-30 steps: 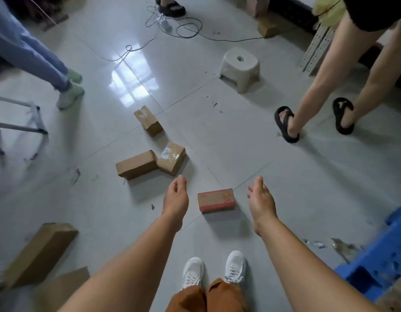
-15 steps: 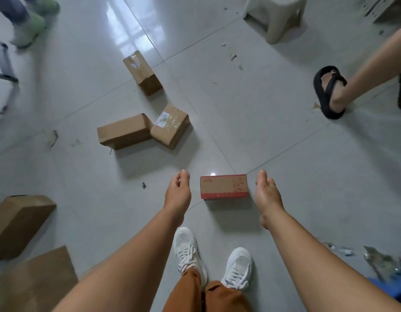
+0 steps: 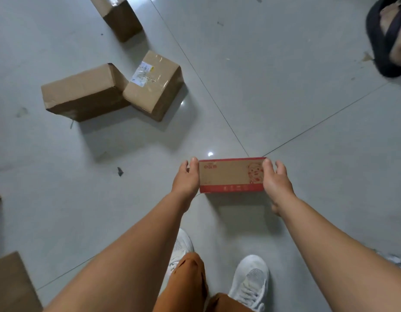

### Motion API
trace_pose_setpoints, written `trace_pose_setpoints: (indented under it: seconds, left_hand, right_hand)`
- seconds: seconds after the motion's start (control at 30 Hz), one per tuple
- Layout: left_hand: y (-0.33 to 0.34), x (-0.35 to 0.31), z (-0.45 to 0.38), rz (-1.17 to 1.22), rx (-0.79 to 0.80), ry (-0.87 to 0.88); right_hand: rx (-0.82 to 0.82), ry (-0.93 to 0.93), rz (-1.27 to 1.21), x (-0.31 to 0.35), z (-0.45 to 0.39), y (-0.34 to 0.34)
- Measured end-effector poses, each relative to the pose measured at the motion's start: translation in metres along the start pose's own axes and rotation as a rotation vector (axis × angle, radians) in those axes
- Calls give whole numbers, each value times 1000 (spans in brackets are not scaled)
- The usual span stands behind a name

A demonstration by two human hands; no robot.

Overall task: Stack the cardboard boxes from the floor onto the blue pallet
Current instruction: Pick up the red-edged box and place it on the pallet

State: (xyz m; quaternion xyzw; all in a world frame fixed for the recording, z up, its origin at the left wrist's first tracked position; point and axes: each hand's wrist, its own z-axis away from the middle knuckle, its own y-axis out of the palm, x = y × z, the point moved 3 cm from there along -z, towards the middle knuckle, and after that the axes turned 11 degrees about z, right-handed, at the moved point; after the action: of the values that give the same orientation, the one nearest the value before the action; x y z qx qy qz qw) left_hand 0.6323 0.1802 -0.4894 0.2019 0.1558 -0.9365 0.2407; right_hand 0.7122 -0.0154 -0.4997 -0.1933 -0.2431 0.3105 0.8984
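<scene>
Grey tiled floor [image 3: 285, 97]; red-edged cardboard box [image 3: 228, 174] clasped between left hand [image 3: 187, 179] and right hand [image 3: 274, 179]

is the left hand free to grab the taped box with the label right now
Probably not. The left hand presses one end of the red-edged box, with the right hand on the other end. The taped box lies farther out on the floor, touching a plain brown box; nothing blocks it.

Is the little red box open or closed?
Closed. The red box shows a flat, unbroken top with no flap lifted, and the left hand and right hand press on its two ends.
</scene>
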Motion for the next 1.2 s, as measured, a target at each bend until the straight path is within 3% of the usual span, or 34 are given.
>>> trace_pose_setpoints:
  seconds: [0.3, 0.57, 0.83, 1.2]
  left_hand:
    - [29, 25, -62, 7, 3, -37]
    - [41, 26, -67, 73, -43, -69]
    - [29, -18, 13, 99, -119, 57]
    - [56, -111, 187, -12, -26, 262]
  right_hand:
    - [28, 4, 15, -14, -65, 26]
    - [71, 26, -69, -15, -70, 27]
    - [7, 72, -246, 1, 8, -23]
    - [-125, 117, -429, 24, 149, -151]
